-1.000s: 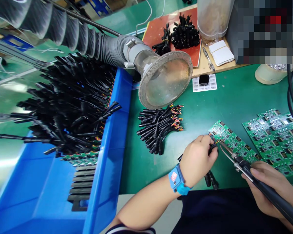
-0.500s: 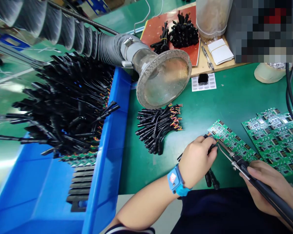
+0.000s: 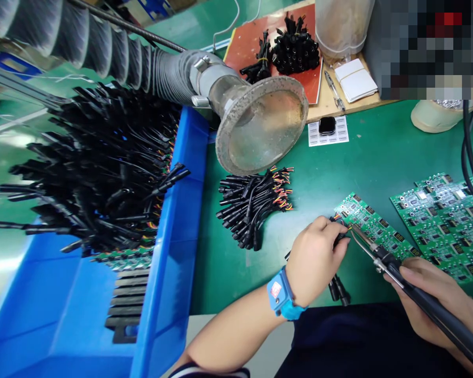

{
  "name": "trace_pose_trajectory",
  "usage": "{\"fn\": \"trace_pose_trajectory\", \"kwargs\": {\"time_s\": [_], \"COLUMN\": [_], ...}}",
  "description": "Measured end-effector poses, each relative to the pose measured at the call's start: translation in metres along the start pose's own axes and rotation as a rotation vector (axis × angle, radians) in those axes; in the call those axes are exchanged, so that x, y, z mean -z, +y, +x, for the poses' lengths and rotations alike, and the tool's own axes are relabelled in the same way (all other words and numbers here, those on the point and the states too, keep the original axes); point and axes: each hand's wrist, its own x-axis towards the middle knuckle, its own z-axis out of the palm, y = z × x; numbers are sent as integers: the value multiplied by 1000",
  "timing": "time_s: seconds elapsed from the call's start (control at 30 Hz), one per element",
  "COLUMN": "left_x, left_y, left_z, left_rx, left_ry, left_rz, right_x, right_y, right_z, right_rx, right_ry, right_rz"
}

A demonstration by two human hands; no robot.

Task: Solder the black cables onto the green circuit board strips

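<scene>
My left hand (image 3: 317,257), with a blue band on its wrist, pinches a black cable (image 3: 339,290) whose coloured wire ends lie against the left edge of a green circuit board strip (image 3: 382,226). Its plug ends hang below my fingers. Wrapped in my right hand (image 3: 433,299) is a soldering iron (image 3: 394,270) with a thin metal feed tube along it. The iron's tip meets the board edge by the wires, close to my left fingertips; the exact contact is too small to make out.
More circuit boards (image 3: 445,220) lie at the right, under hanging black cords. A fanned pile of cables (image 3: 252,207) sits left of my hand, below a fume extractor hood (image 3: 264,126). On the left stands a blue bin (image 3: 169,252) heaped with black cables (image 3: 102,163).
The view has shifted very slightly. Both hands, the soldering iron and the board keep almost the same places.
</scene>
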Motion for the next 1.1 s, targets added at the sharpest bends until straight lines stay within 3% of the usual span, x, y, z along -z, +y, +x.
{"fn": "trace_pose_trajectory", "kwargs": {"time_s": [0.13,0.57,0.87,1.1], "left_x": [0,-4,-4,-5], "left_y": [0,-3,-2,-3], "left_z": [0,-2,-3,-2], "left_rx": [1,-65,-87,-87], "left_ry": [-16,-11,-24,-23], "left_rz": [-29,-24,52,19], "right_x": [0,-1,2,1], "right_y": [0,1,-4,-3], "right_z": [1,-8,2,-2], "right_rx": [19,-117,-8,-96], "right_ry": [-7,-20,17,-36], "right_rz": [-29,13,-54,3]}}
